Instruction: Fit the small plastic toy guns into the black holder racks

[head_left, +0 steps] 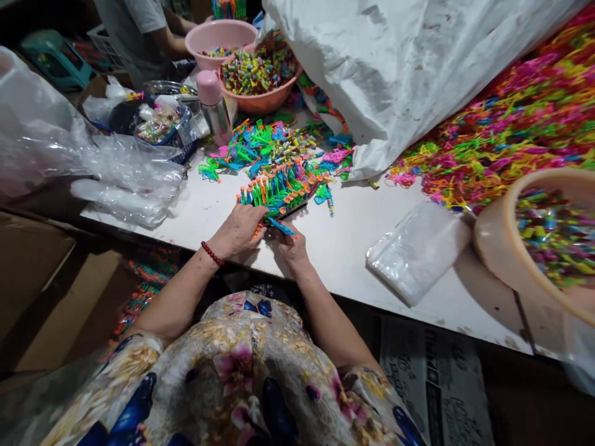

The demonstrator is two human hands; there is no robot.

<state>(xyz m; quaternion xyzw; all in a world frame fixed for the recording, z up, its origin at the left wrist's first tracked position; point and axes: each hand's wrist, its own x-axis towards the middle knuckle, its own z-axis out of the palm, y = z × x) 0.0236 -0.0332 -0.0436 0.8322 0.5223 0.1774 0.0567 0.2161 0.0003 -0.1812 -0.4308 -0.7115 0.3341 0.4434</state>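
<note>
Between both hands (264,238), multicoloured toy bundle (281,189)

At the top of the frame we see two pink basins (260,99) of colourful pieces and a pink-capped bottle (214,105). A big white sack (395,68) fills the upper right, and clear bags (416,251) lie lower right.
</note>
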